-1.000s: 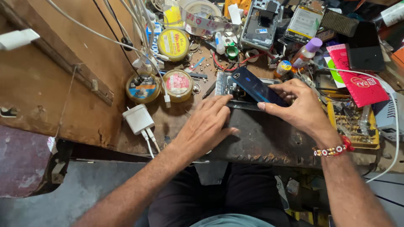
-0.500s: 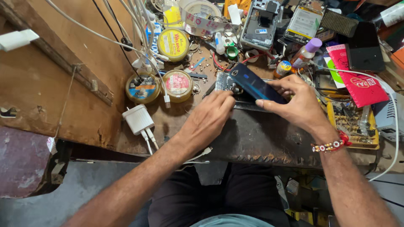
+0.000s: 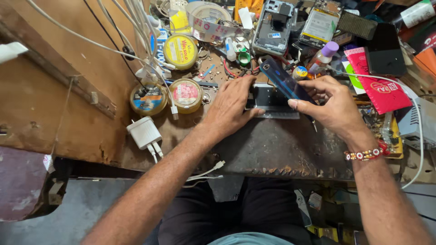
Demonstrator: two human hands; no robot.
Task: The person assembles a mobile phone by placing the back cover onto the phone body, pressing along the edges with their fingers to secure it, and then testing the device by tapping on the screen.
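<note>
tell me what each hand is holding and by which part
The right hand pinches the dark blue back cover at its lower end. The left hand presses down on the phone, gripping nothing.

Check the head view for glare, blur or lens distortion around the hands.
Head view: sharp overall, no motion blur on the left hand or right hand; soft glare streaks the blue phone panel; wide-angle bending curves the bench edge; lighting even, with soft shadows.

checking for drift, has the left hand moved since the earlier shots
Yes. The left hand has slid up the bench toward the round tin.
</note>
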